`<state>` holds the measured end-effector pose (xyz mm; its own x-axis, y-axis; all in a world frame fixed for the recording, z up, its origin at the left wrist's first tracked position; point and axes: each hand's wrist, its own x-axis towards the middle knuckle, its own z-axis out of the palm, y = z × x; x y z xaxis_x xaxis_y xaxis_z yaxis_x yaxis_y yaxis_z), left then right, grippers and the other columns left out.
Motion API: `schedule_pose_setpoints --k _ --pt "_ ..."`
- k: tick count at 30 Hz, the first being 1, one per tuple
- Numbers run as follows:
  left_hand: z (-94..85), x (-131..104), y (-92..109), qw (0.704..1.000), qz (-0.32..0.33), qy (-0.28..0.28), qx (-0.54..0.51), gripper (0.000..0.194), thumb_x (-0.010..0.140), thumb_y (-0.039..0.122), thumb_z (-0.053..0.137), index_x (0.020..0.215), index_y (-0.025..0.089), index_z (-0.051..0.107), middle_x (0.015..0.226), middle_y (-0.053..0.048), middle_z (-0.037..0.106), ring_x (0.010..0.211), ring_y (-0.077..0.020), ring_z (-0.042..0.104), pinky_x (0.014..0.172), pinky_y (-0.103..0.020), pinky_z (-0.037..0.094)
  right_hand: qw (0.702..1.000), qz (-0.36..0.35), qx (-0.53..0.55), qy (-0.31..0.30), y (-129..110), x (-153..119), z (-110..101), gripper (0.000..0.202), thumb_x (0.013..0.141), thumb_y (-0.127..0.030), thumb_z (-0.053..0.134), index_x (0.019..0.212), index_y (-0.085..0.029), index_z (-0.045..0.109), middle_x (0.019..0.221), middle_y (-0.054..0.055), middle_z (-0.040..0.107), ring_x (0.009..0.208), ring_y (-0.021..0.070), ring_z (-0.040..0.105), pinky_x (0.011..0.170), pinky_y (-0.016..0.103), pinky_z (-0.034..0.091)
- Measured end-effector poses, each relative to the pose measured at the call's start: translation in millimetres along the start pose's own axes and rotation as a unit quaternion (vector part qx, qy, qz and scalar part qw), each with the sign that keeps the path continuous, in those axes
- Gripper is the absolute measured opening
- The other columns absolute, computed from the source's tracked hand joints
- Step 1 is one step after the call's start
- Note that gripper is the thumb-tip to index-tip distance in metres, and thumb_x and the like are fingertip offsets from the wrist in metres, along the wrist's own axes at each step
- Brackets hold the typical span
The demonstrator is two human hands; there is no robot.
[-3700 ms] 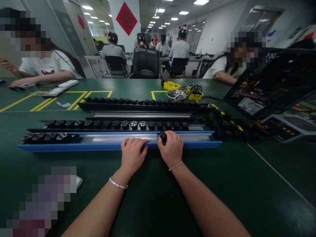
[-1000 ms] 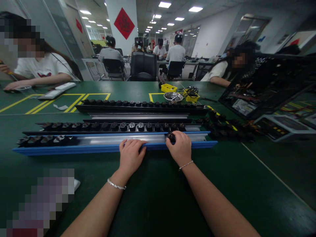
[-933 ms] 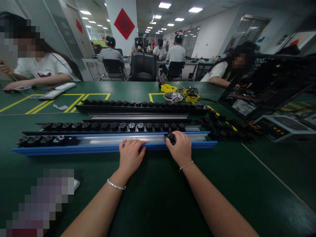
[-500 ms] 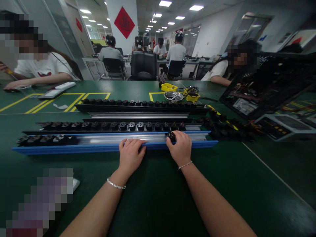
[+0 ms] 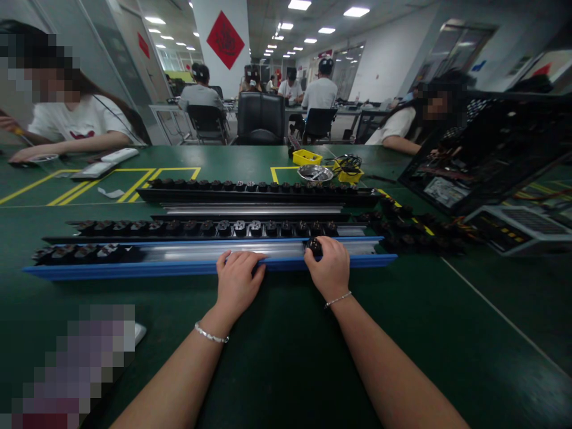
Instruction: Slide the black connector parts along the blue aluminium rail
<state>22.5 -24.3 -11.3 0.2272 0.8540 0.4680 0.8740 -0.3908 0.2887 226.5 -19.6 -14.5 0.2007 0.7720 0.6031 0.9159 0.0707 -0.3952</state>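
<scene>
A long blue rail (image 5: pixel 147 270) with a silvery channel lies across the green table. Several black socket modules (image 5: pixel 84 252) sit in its left end. My left hand (image 5: pixel 239 277) grips the rail's near edge around the middle, fingers over the rim. Farther right, my right hand (image 5: pixel 329 265) holds a round black module (image 5: pixel 314 246) between thumb and fingers, in the rail's channel. Just behind the blue rail is a black rail filled with a row of similar modules (image 5: pixel 239 227).
Behind lie a silvery strip (image 5: pixel 254 209) and another black rail (image 5: pixel 254 196) with modules. Farther back are a metal bowl (image 5: pixel 315 173) and yellow bins (image 5: pixel 307 157). An open computer case (image 5: pixel 487 155) stands at right, loose modules (image 5: pixel 411 232) nearby. People sit at left and right.
Almost nothing differs. My right hand and the black module appear very slightly farther right, along with a small shift of the whole view.
</scene>
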Motion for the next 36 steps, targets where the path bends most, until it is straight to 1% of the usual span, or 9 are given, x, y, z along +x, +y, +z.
schedule_pose_setpoints --k 14,25,36 --pt "-0.7 0.2 0.5 1.000 0.005 -0.002 0.005 0.017 0.083 0.029 0.050 0.096 0.029 0.062 0.094 0.001 0.069 0.096 -0.0210 0.056 0.098 -0.044 0.023 1.000 -0.004 -0.006 0.005 2.0 0.8 -1.9 0.026 0.075 -0.031 0.052 0.095 -0.015 0.060 0.099 0.010 0.063 0.095 0.0245 0.053 0.087 0.038 0.038" --pt "-0.7 0.1 0.0 1.000 0.002 -0.004 0.006 0.018 0.083 0.029 0.050 0.096 0.029 0.062 0.094 0.000 0.069 0.095 -0.0209 0.056 0.098 -0.043 0.023 1.000 0.012 -0.006 -0.013 1.6 1.3 -3.0 0.028 0.076 -0.030 0.052 0.096 -0.013 0.061 0.101 0.011 0.063 0.097 0.0240 0.053 0.088 0.037 0.039" --pt "-1.0 0.1 1.0 1.000 -0.003 -0.002 -0.005 0.019 0.083 0.029 0.049 0.096 0.029 0.063 0.095 0.000 0.069 0.095 -0.0213 0.056 0.098 -0.044 0.023 1.000 0.014 0.002 -0.004 5.0 1.6 -3.0 0.028 0.075 -0.028 0.050 0.097 -0.013 0.060 0.101 0.012 0.062 0.097 0.0249 0.053 0.087 0.038 0.040"
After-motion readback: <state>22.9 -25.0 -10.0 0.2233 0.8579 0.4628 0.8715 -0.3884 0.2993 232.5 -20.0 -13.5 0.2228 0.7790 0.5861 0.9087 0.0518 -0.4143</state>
